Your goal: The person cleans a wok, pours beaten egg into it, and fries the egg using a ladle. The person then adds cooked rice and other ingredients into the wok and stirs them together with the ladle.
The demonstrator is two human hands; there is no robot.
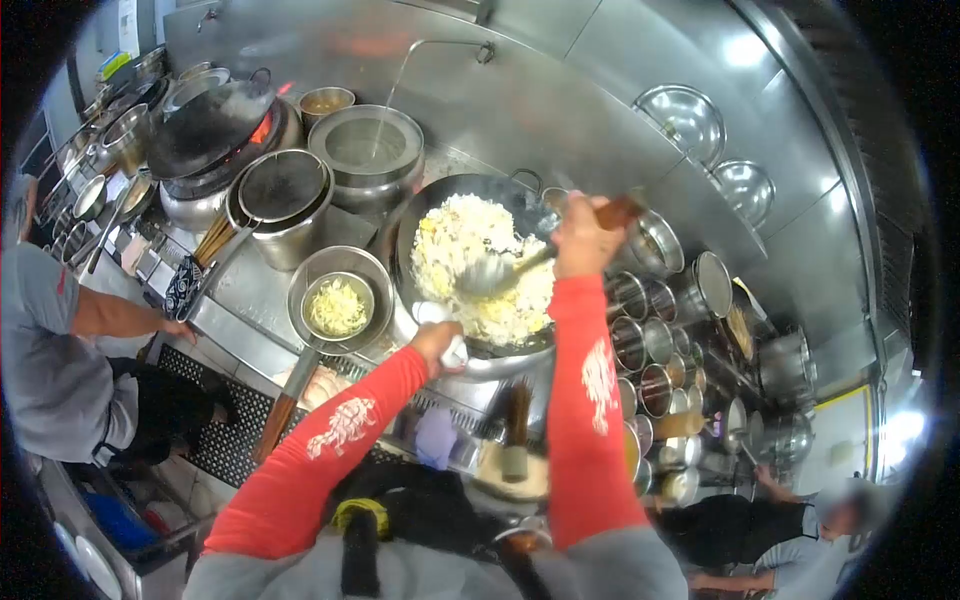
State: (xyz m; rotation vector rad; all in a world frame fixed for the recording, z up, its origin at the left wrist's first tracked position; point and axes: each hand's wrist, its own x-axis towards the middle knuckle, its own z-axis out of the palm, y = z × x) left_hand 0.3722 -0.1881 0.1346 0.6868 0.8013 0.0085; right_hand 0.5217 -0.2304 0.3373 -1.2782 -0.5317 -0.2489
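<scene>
A black wok (525, 212) holds white rice with yellow egg-like pieces (450, 240). My right hand (585, 237) is closed round the handle of a ladle (487, 277), gripping near its wooden end. The ladle's bowl rests in the rice, its motion slightly blurred. At the wok's near left rim, my left hand (435, 342) is closed on a folded white cloth (455, 350); the rim beneath the cloth is hidden. Left of the wok, a small metal bowl of pale yellow shreds (338, 306) sits in a larger long-handled pan (375, 275).
Water runs from a spout (440, 42) into a large pot (365, 140). A round strainer (283, 185) lies over another pot. Several metal seasoning containers (655, 340) stand at right. A bamboo brush (517, 420) is near my body. Co-workers stand at left (50, 350) and lower right (790, 540).
</scene>
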